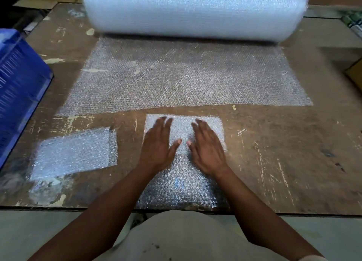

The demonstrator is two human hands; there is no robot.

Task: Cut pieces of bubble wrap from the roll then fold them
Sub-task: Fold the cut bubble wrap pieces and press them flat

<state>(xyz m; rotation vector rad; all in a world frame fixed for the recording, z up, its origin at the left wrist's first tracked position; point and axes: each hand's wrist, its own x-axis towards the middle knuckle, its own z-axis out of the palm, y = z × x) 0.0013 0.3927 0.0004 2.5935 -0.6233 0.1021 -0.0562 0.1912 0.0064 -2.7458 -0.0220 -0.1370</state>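
Pressing piece [184, 162] flat, left hand [156, 145] and right hand [207, 147] fingers straight; fold, seemingly thick, may spring open once released.

The roll [195, 11] is clear plastic bubble wrap, milky white where the layers stack, faintly glossy. The sheet [186, 74] off it is see-through and pimpled, brown showing beneath. The bench [284, 153] is worn brown board, matt, scratched and chipped to pale patches. The piece [184, 182] glints silvery, its bubbles catching light. The folded piece [74, 153] looks whiter and denser. The crate [19, 88] is blue plastic, ribbed, slightly shiny.
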